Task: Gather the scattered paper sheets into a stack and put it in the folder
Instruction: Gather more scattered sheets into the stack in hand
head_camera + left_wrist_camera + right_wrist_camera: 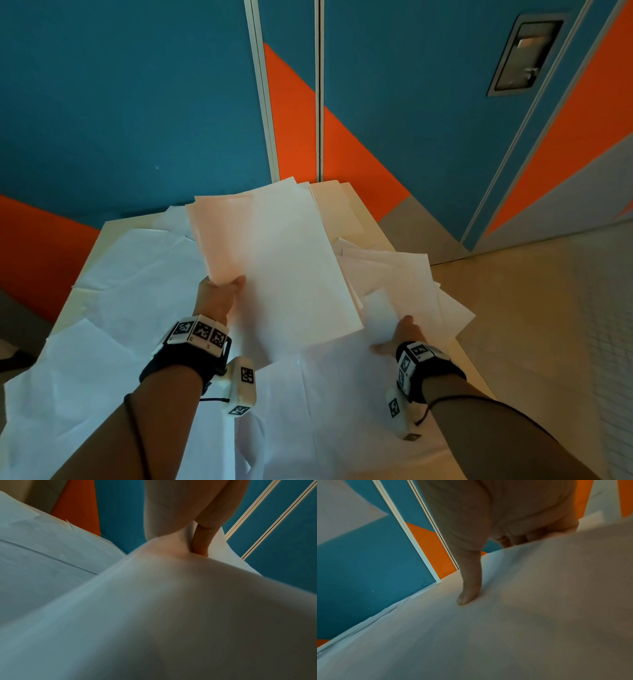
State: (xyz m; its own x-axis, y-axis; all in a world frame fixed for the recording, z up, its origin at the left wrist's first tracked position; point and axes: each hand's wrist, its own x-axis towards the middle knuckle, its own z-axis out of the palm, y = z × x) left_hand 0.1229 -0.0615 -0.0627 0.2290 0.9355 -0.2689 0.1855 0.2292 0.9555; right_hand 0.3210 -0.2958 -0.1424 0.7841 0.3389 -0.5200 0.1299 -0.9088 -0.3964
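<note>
Left hand (219, 296): grip closed on near left corner of gathered stack (284, 260), held raised. Right hand (399, 337): grip pinching edge of a loose sheet (404, 294) at right, thumb (469, 586) on top. Scattered sheets (137, 274) cover the surface (342, 202). Wall (130, 102) at far side.
</note>
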